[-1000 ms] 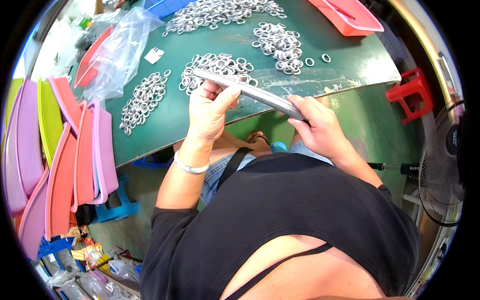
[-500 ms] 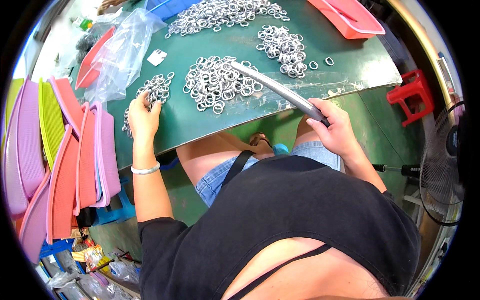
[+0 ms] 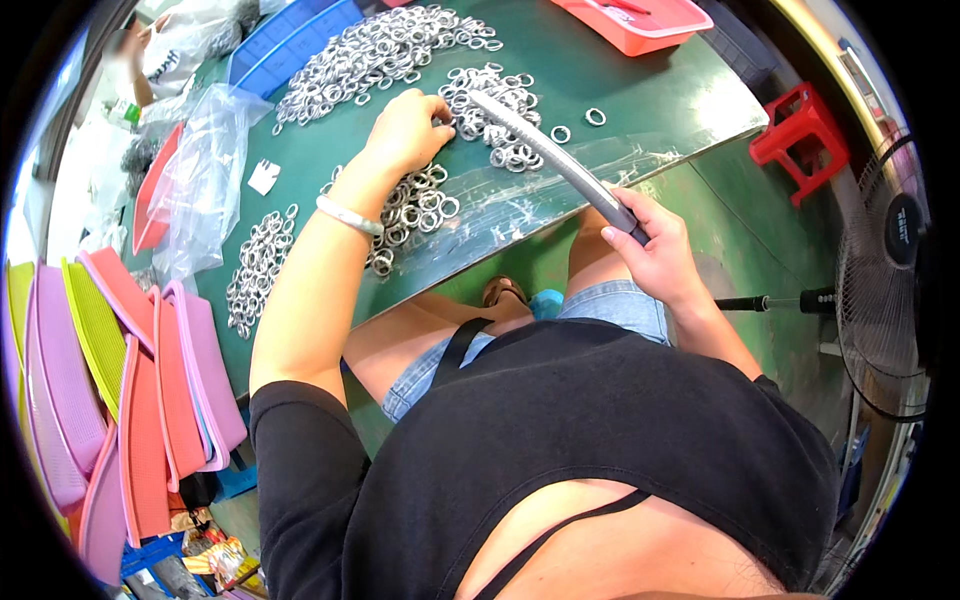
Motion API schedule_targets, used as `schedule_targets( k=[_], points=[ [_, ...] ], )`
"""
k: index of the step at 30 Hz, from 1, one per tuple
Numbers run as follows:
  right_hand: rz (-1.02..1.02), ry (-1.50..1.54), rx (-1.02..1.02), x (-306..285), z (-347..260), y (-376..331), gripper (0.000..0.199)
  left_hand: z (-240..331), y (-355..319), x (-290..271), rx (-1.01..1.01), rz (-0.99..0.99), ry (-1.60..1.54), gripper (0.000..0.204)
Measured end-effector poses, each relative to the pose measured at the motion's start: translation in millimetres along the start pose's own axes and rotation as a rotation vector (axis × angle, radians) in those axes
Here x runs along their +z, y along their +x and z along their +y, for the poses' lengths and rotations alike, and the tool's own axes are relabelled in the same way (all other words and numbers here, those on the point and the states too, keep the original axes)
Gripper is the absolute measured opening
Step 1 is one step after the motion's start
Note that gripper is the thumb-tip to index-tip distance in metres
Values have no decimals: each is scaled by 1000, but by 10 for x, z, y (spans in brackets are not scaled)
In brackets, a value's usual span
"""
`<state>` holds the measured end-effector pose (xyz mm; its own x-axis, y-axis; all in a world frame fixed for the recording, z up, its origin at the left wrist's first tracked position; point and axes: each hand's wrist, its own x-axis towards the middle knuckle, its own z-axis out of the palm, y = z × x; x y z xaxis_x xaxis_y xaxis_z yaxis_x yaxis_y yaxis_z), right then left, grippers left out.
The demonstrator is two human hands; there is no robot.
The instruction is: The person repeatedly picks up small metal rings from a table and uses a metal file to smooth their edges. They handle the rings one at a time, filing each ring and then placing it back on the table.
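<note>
At the far side of the desk (image 3: 565,60), just left of the right-hand pile of rings (image 3: 508,92): left hand (image 3: 408,130), fingers loosely curled; cannot tell whether a ring is in them. Right hand (image 3: 652,245), nearer and further right, closed round the near end of the bar (image 3: 565,160). Bar's long axis runs near right to far left, tip overlapping that pile in view; contact unclear. Left hand is closer to the rings.
</note>
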<state>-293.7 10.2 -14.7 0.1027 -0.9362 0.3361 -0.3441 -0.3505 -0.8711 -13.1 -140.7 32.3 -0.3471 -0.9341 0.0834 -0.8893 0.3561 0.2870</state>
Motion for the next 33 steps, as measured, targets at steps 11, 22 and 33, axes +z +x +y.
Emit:
schedule_targets(
  k=[11, 22, 33],
  points=[
    [-115, 20, 10, -37, 3, 39, 36, 3, -271, -181, -205, -1, -1503, 12],
    [-113, -112, -113, 26, -108, 104, 38, 406, -523, -89, -127, 47, -1284, 26],
    [-158, -155, -174, 29, -209, 131, 38, 434, -756, -8, -188, -96, -1610, 22]
  ],
)
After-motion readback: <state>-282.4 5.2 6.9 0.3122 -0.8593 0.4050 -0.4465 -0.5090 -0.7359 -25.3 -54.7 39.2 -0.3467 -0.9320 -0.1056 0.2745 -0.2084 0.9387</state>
